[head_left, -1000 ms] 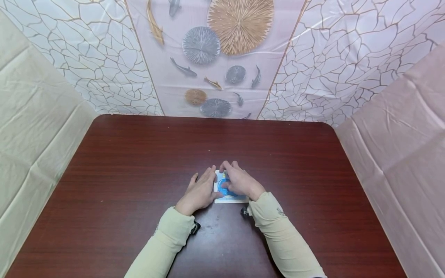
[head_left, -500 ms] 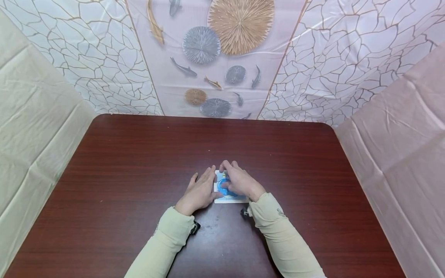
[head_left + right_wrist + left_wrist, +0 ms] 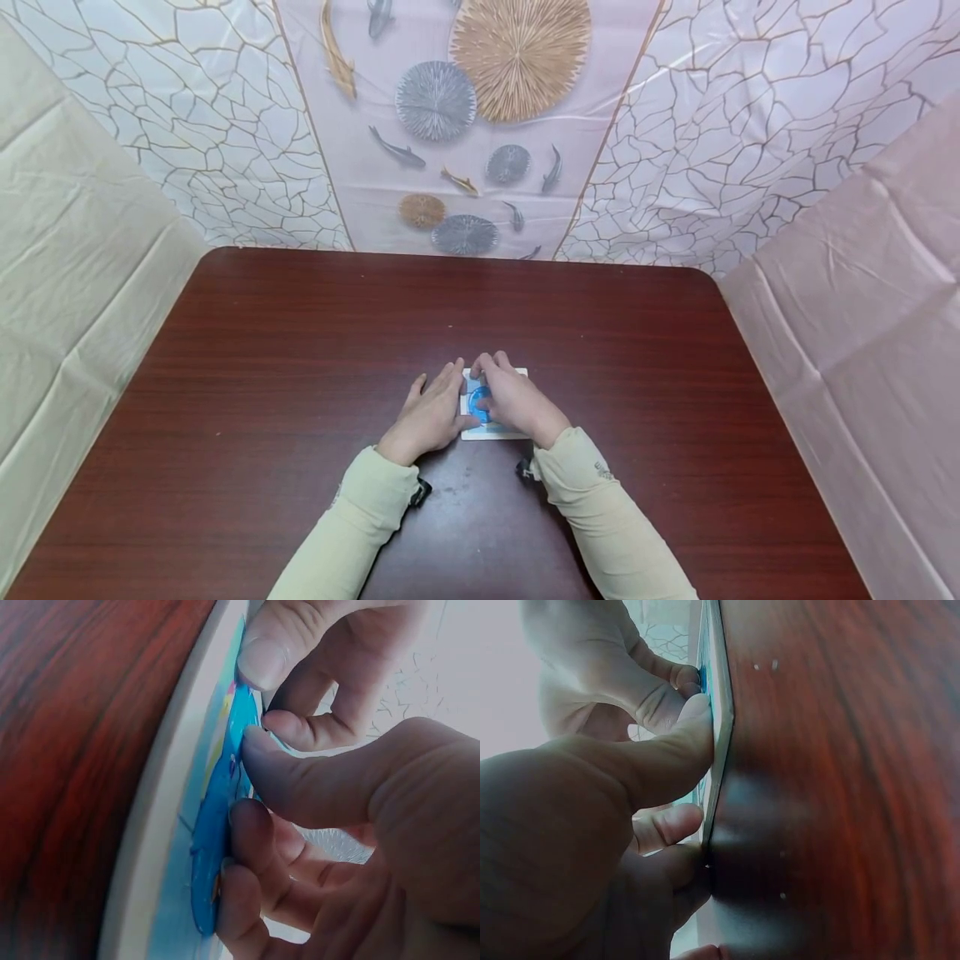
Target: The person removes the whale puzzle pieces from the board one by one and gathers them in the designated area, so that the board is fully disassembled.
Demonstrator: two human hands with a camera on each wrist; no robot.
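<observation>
A small, flat puzzle board (image 3: 514, 432) with a pale rim and light-blue face lies on the table. On its face is a raised, glossy blue puzzle piece (image 3: 214, 817). My right hand (image 3: 517, 402) bends over the board, thumb and curled fingertips gripping the blue piece. Along the board's left edge lies my left hand (image 3: 429, 417), its fingers fairly straight and its thumb across the near-left corner. In the left wrist view the left thumb (image 3: 694, 739) presses on the board's face beside the right hand's fingers. The right hand hides much of the board.
The dark red-brown table (image 3: 300, 333) has rounded far corners. Patterned sheeting (image 3: 435, 100) hangs behind it, and pale cloth panels (image 3: 82, 333) rise at both sides. Each wrist carries a dark strapped device (image 3: 422, 492) below the sleeve cuff.
My right hand has shifted slightly left and toward me, uncovering the board's far-right corner. My left hand has stayed in place against the board.
</observation>
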